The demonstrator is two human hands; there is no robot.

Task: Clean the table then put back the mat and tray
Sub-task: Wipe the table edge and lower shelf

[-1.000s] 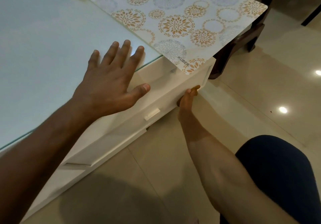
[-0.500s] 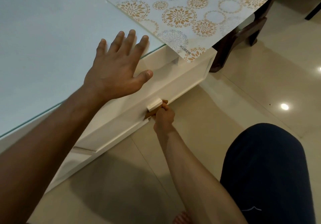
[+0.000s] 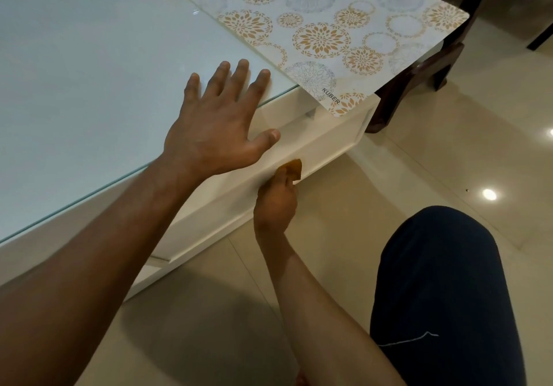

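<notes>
Left hand [image 3: 220, 125]: flat on the worktop [image 3: 89, 71], fingers spread, likely to steady it.
Right hand [image 3: 276, 197]: curled round the drawer [image 3: 329, 143] pull, likely to move the drawer.
Mat [image 3: 329, 26]: lies flat on the far right corner, one corner hanging over the edge; its long side runs up and left.
Tray: I cannot tell.

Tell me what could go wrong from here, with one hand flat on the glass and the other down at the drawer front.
1. The mat overhangs the table's corner; a bump from below could tip it off.
2. The left hand presses on the glass top near its edge, likely leaving smudges.
3. The right hand pinches the drawer front, its fingers hidden, so they could get caught.
</notes>
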